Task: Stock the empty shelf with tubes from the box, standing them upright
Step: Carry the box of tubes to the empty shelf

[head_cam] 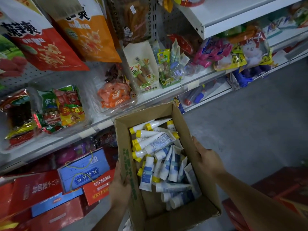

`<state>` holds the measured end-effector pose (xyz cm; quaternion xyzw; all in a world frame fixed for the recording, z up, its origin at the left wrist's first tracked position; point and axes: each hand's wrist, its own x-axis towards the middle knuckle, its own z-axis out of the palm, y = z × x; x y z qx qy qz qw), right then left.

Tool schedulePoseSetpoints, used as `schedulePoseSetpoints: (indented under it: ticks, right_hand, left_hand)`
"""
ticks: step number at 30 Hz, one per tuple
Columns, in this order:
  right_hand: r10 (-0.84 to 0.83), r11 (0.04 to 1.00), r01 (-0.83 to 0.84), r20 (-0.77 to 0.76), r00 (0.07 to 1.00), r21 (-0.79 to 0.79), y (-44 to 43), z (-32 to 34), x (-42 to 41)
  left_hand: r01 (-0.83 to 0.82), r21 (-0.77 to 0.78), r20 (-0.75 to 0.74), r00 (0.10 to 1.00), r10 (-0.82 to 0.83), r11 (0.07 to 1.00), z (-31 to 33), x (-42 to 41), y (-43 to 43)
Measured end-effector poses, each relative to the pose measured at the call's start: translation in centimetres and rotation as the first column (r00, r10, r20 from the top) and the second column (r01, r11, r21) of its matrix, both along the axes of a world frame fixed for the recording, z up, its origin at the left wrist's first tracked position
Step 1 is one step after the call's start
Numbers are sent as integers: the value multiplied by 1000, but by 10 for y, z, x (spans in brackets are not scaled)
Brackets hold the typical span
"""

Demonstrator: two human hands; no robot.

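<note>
We carry the open brown cardboard box (185,130) in front of the white metal shelves (70,140). Our left hand (120,185) grips its left wall, fingers curled over the rim. Our right hand (206,160) lies against the outer right wall. Its fingertips are hidden by the cardboard, so we cannot tell whether they hook underneath.

The white plastic tubes (160,140), many with yellow caps, lie heaped crosswise inside the box. None is on a shelf yet. The shelves in view carry coloured snack packets (70,107), and we see no empty one.

We judge the grip the weak point. If we free one hand to pick, a single thin wall bears the load, and the box may tilt and spill tubes onto the grey floor (250,105). Pulling a tube from the tangle could also drag its neighbours out.
</note>
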<state>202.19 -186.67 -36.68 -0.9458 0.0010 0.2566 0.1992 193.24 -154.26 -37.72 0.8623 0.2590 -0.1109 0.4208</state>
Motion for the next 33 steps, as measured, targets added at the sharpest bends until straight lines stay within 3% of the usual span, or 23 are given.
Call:
schedulePoseSetpoints:
  ticks: [22,33]
  right_hand:
    - [-74,996,73,-25,997,-42,6,-33,18]
    - [-128,992,127,-171,977,-16,9,-22,21]
  left_hand:
    - [-101,2,-24,995,101,995,-32,5,-17]
    - [-28,-76,-72,997,23,997,-42,8,-7]
